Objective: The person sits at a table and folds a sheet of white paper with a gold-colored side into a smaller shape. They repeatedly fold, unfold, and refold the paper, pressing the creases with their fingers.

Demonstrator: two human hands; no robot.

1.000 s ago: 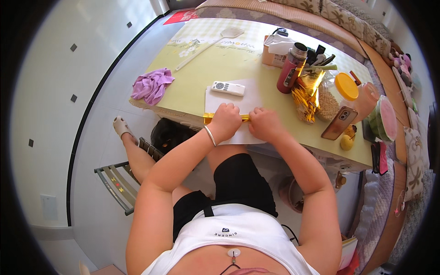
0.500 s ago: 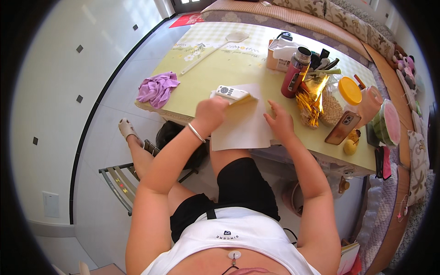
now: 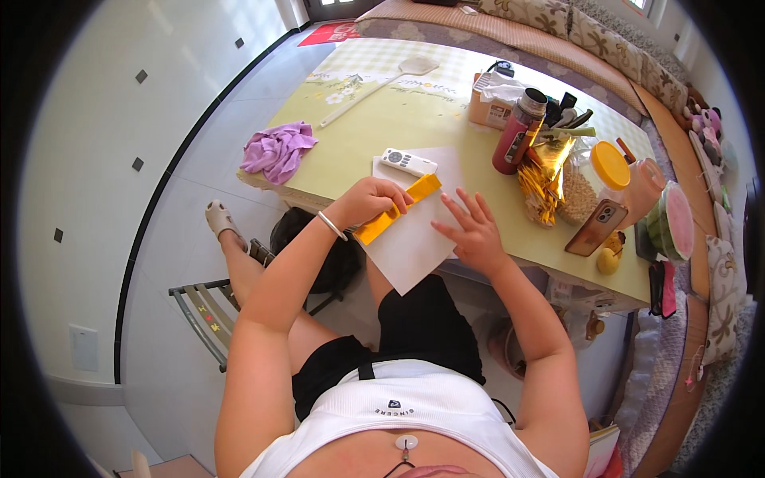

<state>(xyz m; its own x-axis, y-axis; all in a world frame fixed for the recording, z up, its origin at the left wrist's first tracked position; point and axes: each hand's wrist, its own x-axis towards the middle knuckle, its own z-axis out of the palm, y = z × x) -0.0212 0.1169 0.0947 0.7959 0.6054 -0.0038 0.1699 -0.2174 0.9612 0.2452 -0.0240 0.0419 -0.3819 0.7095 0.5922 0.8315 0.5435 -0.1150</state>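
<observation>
A flat strip of shiny gold paper (image 3: pixel 422 188) slants across a white sheet of paper (image 3: pixel 414 253), pinched near its middle by my left hand (image 3: pixel 368 202). The sheet lies at the near edge of the table, with one corner hanging over my lap. My right hand (image 3: pixel 476 233) is open with fingers spread, over the right side of the sheet. It holds nothing; whether its fingertips touch the paper I cannot tell. Just beyond the gold strip, a white remote control (image 3: pixel 408 162) rests on the sheet's far part.
Right on the table (image 3: pixel 351 135) stand a dark red flask (image 3: pixel 516 135), a bundle of gold strips (image 3: pixel 543 187), a yellow-lidded jar (image 3: pixel 584 179), a phone (image 3: pixel 596 227) and a watermelon piece (image 3: pixel 674 219). A purple cloth (image 3: pixel 279 151) and a long white swatter (image 3: pixel 370 92) lie left.
The gold strip now shows in full in my left hand, nearer to me. The sheet has turned and slid toward my lap. My right hand has moved left and nearer, its fingers spread wider.
</observation>
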